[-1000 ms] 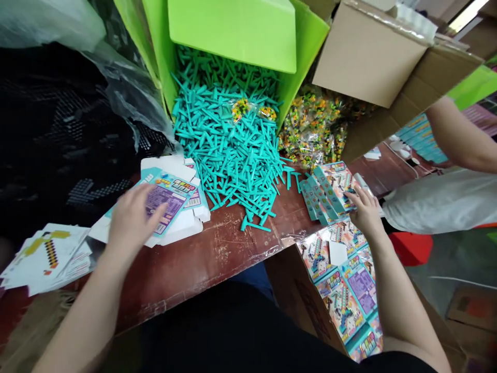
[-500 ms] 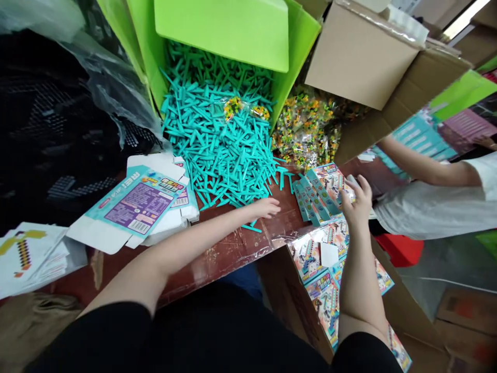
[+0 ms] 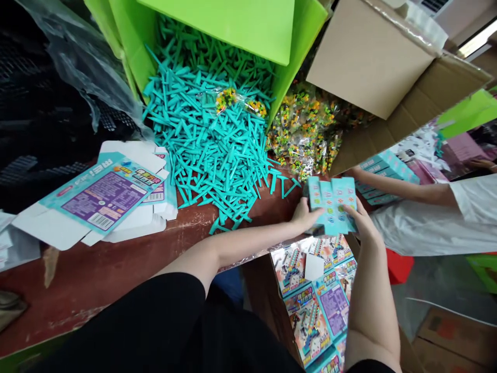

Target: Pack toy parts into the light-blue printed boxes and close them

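Observation:
Both my hands hold a small stack of teal toy boxes (image 3: 333, 203) upright at the right end of the reddish table (image 3: 116, 269). My left hand (image 3: 305, 215) grips its left side; my right hand (image 3: 359, 220) grips its right side. Just beneath, an open carton (image 3: 310, 305) holds several packed colourful boxes. A large heap of teal plastic sticks (image 3: 209, 140) spills from a tipped green box (image 3: 233, 26) beside my left hand.
Flat unfolded teal cartons (image 3: 101, 199) lie at the left. Bags of small colourful pieces (image 3: 306, 134) spill from a brown cardboard box (image 3: 373, 57). Another person's arm (image 3: 407, 191) in a white sleeve reaches across at the right. Clear plastic film (image 3: 77, 57) hangs at upper left.
My left hand left the flat cartons and crossed to the right. Both hands have closed on the stack of teal boxes and stood it upright.

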Demonstrator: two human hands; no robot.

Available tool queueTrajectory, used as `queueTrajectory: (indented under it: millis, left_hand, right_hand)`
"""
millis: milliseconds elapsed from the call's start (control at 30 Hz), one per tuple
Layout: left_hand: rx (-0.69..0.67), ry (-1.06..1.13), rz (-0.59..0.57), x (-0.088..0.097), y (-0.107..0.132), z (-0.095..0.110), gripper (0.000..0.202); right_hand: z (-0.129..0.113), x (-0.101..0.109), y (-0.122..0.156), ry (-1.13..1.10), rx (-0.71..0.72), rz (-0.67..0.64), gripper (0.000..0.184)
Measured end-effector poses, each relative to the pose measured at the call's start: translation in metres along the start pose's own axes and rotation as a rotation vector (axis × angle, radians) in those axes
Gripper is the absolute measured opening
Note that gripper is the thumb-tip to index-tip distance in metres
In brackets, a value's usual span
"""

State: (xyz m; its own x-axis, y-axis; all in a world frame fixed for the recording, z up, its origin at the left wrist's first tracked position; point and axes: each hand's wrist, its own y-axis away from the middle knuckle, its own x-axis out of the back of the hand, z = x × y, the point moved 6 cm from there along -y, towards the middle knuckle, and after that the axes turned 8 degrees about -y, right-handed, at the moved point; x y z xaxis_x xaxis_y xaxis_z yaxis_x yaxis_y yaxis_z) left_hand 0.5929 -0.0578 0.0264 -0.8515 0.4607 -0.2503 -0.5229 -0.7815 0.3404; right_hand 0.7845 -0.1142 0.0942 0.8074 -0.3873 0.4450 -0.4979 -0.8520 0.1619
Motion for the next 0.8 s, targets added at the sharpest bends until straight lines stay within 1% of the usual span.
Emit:
queueTrajectory:
  millis: [33, 67, 100, 133, 200, 233, 267, 300, 333, 400, 467, 500, 533, 567, 600, 700, 733, 800]
  left_hand:
    - [-0.048, -0.083, -0.031, -0.002, 0.004, 0.004, 0.056]
    - [-0.05, -0.172, -0.075, -0.002, 0.006, 0.006, 0.063]
    - [-0.004, -0.249, -0.131, 0.0, 0.006, 0.004, 0.068]
    - [0.083, -0.298, -0.194, 0.002, 0.006, 0.0, 0.072]
    - [0.276, -0.306, -0.324, 0.006, 0.004, -0.006, 0.073]
    - [0.314, -0.303, -0.38, 0.006, 0.002, -0.005, 0.072]
    - [0.297, -0.318, -0.419, 0.005, 0.0, -0.001, 0.073]
    - [0.236, -0.359, -0.438, 0.003, -0.001, 0.006, 0.075]
    - [0.134, -0.428, -0.437, 0.002, -0.001, 0.015, 0.08]
    - [-0.148, -0.608, -0.395, -0.001, 0.007, 0.033, 0.098]
    - [-0.444, -0.736, -0.343, -0.001, 0.023, 0.041, 0.111]
    - [-0.565, -0.76, -0.326, 0.0, 0.032, 0.039, 0.113]
    - [-0.651, -0.764, -0.315, 0.003, 0.04, 0.032, 0.113]
    - [-0.697, -0.757, -0.311, 0.007, 0.045, 0.021, 0.111]
    - [-0.704, -0.753, -0.31, 0.01, 0.048, 0.008, 0.11]
    - [-0.592, -0.777, -0.302, 0.017, 0.042, -0.034, 0.111]
    - [-0.556, -0.787, -0.294, 0.018, 0.039, -0.043, 0.111]
    - [-0.513, -0.795, -0.277, 0.018, 0.035, -0.051, 0.112]
  right_hand:
    - [0.018, 0.006, 0.005, -0.12, -0.107, 0.001, 0.072]
    - [0.035, 0.009, 0.011, -0.21, -0.201, 0.003, 0.068]
    - [0.049, 0.011, 0.016, -0.265, -0.274, 0.013, 0.062]
    - [0.06, 0.013, 0.021, -0.294, -0.334, 0.028, 0.057]
    - [0.073, 0.014, 0.026, -0.291, -0.419, 0.047, 0.051]
    - [0.074, 0.014, 0.027, -0.273, -0.446, 0.037, 0.05]
    - [0.073, 0.014, 0.028, -0.255, -0.46, 0.016, 0.049]
    - [0.07, 0.014, 0.029, -0.244, -0.448, -0.005, 0.049]
    - [0.065, 0.015, 0.031, -0.244, -0.403, -0.022, 0.05]
    - [0.054, 0.017, 0.038, -0.256, -0.219, -0.009, 0.059]
    - [0.049, 0.02, 0.052, -0.248, 0.023, 0.095, 0.073]
    - [0.051, 0.02, 0.06, -0.223, 0.116, 0.166, 0.08]
    - [0.058, 0.017, 0.067, -0.186, 0.17, 0.235, 0.086]
    - [0.067, 0.012, 0.073, -0.149, 0.186, 0.289, 0.09]
    - [0.079, 0.004, 0.077, -0.119, 0.17, 0.322, 0.091]
    - [0.111, -0.022, 0.08, -0.102, 0.069, 0.327, 0.088]
    - [0.117, -0.028, 0.079, -0.111, 0.06, 0.32, 0.086]
    - [0.122, -0.035, 0.079, -0.13, 0.073, 0.306, 0.084]
